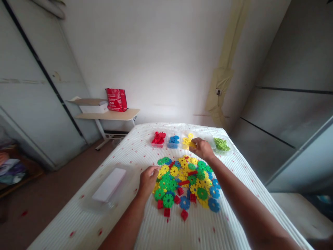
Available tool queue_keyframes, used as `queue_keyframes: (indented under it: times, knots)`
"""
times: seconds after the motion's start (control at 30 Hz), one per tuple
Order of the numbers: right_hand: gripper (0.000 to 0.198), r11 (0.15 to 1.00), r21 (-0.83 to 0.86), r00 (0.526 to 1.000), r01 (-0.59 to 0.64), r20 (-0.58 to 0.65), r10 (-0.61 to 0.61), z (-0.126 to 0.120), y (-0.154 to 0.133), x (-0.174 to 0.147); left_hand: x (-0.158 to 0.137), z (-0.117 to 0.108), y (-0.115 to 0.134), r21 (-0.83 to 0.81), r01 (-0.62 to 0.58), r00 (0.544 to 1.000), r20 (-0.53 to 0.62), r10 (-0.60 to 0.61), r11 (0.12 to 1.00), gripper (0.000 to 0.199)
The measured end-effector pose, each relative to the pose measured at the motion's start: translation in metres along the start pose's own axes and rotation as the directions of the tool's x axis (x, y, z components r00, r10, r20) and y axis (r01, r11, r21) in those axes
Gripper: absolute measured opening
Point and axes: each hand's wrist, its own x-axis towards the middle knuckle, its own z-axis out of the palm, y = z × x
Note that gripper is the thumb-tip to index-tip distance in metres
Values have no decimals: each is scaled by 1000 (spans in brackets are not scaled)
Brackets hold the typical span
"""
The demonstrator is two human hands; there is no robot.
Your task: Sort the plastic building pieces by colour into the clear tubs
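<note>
Fingers of the right hand (202, 148) pinch a yellow piece (191, 144).

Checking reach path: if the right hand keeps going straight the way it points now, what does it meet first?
Likely the clear bin of yellow pieces: the right hand, pinching a yellow piece, points up-left at it and already sits at its edge. The blue bin lies beyond. Depth is unclear.

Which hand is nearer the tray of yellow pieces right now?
Right. The right hand is at the tray of yellow pieces, pinching a yellow piece; the left hand rests back at the mixed pile.
</note>
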Motion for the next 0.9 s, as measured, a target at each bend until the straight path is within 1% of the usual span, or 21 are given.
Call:
queue_keyframes:
  times: [0.07,0.13,0.2,0.27,0.37,0.5,0.57,0.63,0.7,0.77,0.83,0.9]
  knots:
    - [33,987,-155,998,-52,19,56,5,-7,23,0,-1,0,-7,-8,1000,-8,8,1000,28]
    - [37,968,-233,994,-93,40,105,9,-11,37,0,-1,-1,-6,-15,1000,-14,15,1000,26]
    - [38,961,-257,992,-104,43,119,12,-12,40,0,-1,-2,-5,-18,1000,-16,18,1000,26]
    - [36,966,-246,996,-86,12,91,15,-9,33,1,0,-3,-9,-18,1000,-15,18,1000,27]
    - [31,976,-215,996,-23,-84,5,17,1,8,1,0,-5,-17,-15,1000,-5,15,1000,27]
    - [35,979,-193,978,66,-183,-102,21,32,-42,0,0,-6,-16,-16,1000,17,17,1000,24]
    - [37,982,-167,971,89,-204,-122,24,52,-67,0,0,-4,13,-40,999,30,40,999,23]
    - [37,987,-132,971,90,-208,-117,28,72,-87,3,0,1,80,-89,994,62,85,993,23]
    - [37,997,-72,971,24,-238,-41,31,88,-99,9,2,10,160,-154,984,111,138,975,25]
    - [36,998,11,965,-68,-253,69,33,99,-103,18,5,21,232,-217,968,172,180,948,28]
    - [35,984,83,957,-159,-230,174,35,103,-101,30,10,32,306,-274,946,255,199,912,32]
    - [35,967,113,949,-229,-195,247,35,103,-97,42,15,41,385,-330,914,358,190,862,39]
